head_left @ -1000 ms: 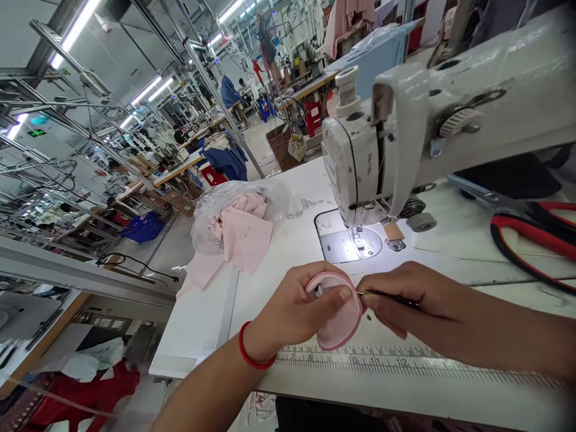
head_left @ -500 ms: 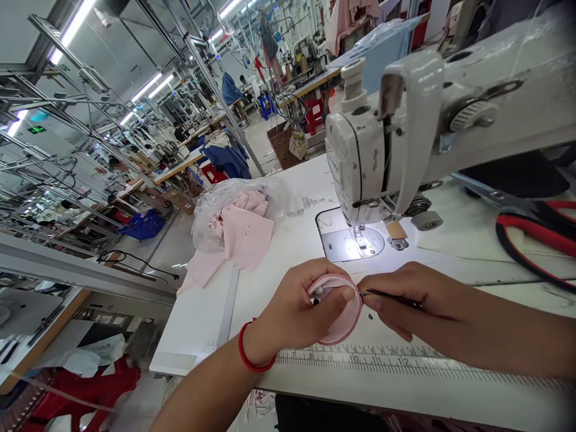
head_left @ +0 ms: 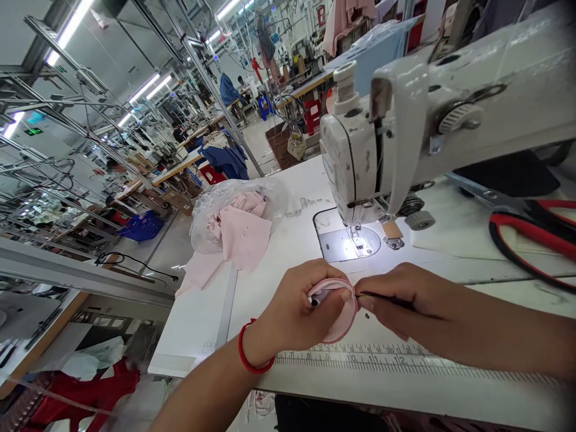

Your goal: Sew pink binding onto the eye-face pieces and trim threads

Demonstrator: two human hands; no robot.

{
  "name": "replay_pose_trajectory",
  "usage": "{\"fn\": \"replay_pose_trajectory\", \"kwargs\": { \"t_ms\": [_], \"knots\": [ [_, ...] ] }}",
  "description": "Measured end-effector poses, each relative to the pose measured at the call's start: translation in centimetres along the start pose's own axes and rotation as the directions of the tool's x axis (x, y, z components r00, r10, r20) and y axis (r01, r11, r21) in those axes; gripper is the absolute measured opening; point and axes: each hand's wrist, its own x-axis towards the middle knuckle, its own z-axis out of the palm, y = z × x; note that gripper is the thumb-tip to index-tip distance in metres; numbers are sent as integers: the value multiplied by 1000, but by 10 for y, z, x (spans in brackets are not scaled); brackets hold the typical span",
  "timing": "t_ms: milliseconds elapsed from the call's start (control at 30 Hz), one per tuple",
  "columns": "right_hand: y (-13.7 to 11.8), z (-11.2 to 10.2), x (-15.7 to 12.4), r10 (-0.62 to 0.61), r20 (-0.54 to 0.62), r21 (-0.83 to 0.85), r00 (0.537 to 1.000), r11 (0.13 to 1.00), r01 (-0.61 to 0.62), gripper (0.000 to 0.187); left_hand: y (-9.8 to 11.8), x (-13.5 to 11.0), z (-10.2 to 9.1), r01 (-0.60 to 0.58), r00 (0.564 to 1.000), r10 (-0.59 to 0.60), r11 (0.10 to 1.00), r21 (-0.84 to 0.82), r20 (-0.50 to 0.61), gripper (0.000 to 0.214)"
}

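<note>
My left hand [head_left: 306, 309], a red cord round its wrist, is closed on a rounded pink fabric piece [head_left: 344, 324] with a darker pink edge. The thumb presses inside the curve of the cloth. My right hand [head_left: 405, 300] pinches a thin dark tool [head_left: 382, 296], whose tip meets the fabric's right edge; most of it is hidden by the fingers. Both hands are just in front of the sewing machine [head_left: 355, 162]. Its lit needle plate [head_left: 335, 243] has no cloth on it.
A clear plastic bag with pink fabric pieces [head_left: 245, 234] lies at the table's left. Red-and-black-handled scissors [head_left: 531, 231] rest on the right. A printed ruler scale [head_left: 378, 358] runs along the table's front. Other sewing tables [head_left: 310, 84] stand farther back.
The view has shifted slightly. My right hand and the dark tool stay at the fabric's edge, moved a little to the left. Both grips are the same.
</note>
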Motion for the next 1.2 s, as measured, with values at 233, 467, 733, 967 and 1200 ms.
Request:
{"fn": "replay_pose_trajectory", "kwargs": {
  "t_ms": [233, 467, 733, 967, 1200],
  "knots": [
    [-8, 1, 0, -53, -29, -24, 998, 998, 52, 43, -1, -2, 0, 168, 984, -157, 973, -160, 80, 17],
    [6, 0, -1, -88, -1, -20, 996, 996, 88, 41, -1, -2, 2, 197, 979, -183, 963, -183, 91, 14],
    [6, 2, -3, 63, 41, 217, 997, 974, -70, 40, 2, -4, 4, -127, 991, 129, 989, 75, -24, 6],
    [10, -2, 0, 55, 41, 268, 998, 961, -64, 38, 3, -5, 5, -66, 997, 65, 997, -39, -38, 12],
    [7, -1, -1, 85, 31, 205, 996, 975, -90, 49, 2, -4, 3, 145, 989, -144, 960, -240, 21, 22]
  ]
}}
